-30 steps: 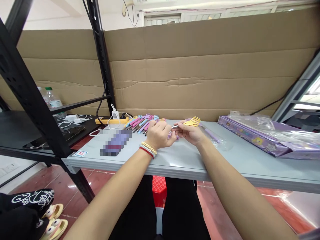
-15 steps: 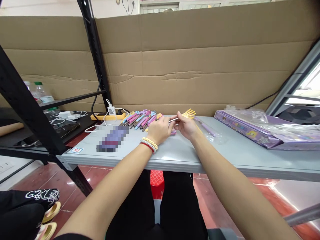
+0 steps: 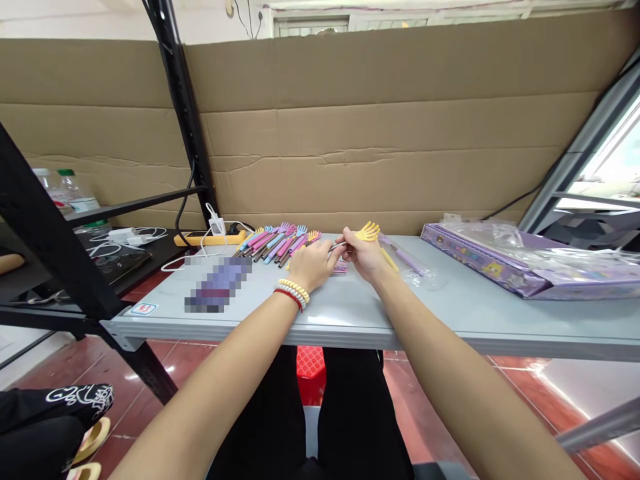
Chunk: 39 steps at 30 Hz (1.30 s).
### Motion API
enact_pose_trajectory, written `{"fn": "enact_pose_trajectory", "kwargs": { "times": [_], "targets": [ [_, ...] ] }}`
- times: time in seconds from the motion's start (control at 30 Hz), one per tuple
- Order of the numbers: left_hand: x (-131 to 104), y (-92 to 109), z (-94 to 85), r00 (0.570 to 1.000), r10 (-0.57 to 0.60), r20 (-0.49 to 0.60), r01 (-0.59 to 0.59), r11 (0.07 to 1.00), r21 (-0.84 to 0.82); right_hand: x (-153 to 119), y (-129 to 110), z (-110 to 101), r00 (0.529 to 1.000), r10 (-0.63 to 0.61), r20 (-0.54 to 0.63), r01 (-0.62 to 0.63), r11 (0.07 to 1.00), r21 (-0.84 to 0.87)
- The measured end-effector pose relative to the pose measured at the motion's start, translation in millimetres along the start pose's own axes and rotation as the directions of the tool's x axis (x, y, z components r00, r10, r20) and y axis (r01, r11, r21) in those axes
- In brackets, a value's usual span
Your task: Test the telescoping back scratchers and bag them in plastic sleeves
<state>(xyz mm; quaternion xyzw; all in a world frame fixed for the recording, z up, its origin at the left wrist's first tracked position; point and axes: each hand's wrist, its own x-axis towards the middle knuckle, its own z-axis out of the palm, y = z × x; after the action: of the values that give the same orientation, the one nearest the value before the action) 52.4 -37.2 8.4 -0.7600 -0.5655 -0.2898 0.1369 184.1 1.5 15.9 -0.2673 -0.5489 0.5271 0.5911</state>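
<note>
Over the table, both hands meet at a back scratcher with a yellow, hand-shaped head (image 3: 369,231) and a thin metal rod. My right hand (image 3: 365,256) is closed around it just below the head. My left hand (image 3: 312,264), with braided bands on the wrist, pinches the rod's other end; its fingers partly hide that end. Behind my left hand lies a pile of similar back scratchers (image 3: 273,245) in pink, blue, purple and yellow. A purple one in a clear plastic sleeve (image 3: 411,261) lies to the right of my right hand.
A purple printed box (image 3: 480,267) with clear plastic on it stands on the right of the grey table (image 3: 450,320). At left are a blurred-out phone-like object (image 3: 219,285), a yellow power strip (image 3: 195,237) and white cables. Cardboard (image 3: 375,133) walls the back. Another person's leg (image 3: 60,413) shows lower left.
The view has shifted slightly. My hands stay together on the yellow back scratcher, and its head sits a little closer over my right hand.
</note>
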Motion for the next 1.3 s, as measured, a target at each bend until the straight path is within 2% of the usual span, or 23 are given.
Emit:
{"fn": "enact_pose_trajectory", "kwargs": {
  "times": [0.23, 0.4, 0.57, 0.8, 0.97, 1.07, 1.17, 1.23, 1.3],
  "targets": [
    [0.9, 10.0, 4.0, 0.996, 0.074, 0.039, -0.074, 0.997, -0.018, 6.5, -8.2, -3.3, 0.971, -0.001, -0.237, 0.015, 0.998, 0.056],
    [0.5, 14.1, 4.4, 0.990, 0.090, 0.105, -0.092, 0.996, 0.008, 12.6, -7.3, -8.3, 0.892, -0.017, -0.452, 0.069, 0.993, 0.098],
    [2.1, 8.2, 2.2, 0.986, 0.124, 0.109, -0.130, 0.990, 0.055, 16.7, -7.2, -19.4, 0.809, -0.061, -0.585, 0.151, 0.983, 0.106],
    [6.5, -14.0, -4.3, 0.996, 0.005, 0.092, -0.016, 0.993, 0.121, 19.0, -11.3, -29.1, 0.748, -0.083, -0.659, 0.198, 0.975, 0.102],
    [10.0, -26.3, -4.2, 0.989, -0.086, 0.124, 0.062, 0.981, 0.185, 19.5, -12.3, -37.5, 0.658, -0.082, -0.749, 0.240, 0.965, 0.106],
    [10.4, -30.6, -3.7, 0.987, -0.125, 0.104, 0.103, 0.975, 0.195, 19.9, -10.5, -38.8, 0.670, -0.118, -0.733, 0.253, 0.965, 0.076],
    [8.1, -33.1, -4.2, 0.983, -0.151, 0.108, 0.128, 0.973, 0.190, 21.1, -6.8, -36.8, 0.728, -0.142, -0.671, 0.241, 0.969, 0.057],
    [5.5, -33.4, -4.9, 0.982, -0.148, 0.120, 0.123, 0.973, 0.193, 21.7, -4.3, -34.6, 0.769, -0.114, -0.629, 0.200, 0.977, 0.068],
    [3.1, -32.8, -5.9, 0.982, -0.140, 0.125, 0.113, 0.973, 0.201, 21.6, -2.4, -32.6, 0.790, -0.082, -0.608, 0.162, 0.984, 0.078]
  ]
}}
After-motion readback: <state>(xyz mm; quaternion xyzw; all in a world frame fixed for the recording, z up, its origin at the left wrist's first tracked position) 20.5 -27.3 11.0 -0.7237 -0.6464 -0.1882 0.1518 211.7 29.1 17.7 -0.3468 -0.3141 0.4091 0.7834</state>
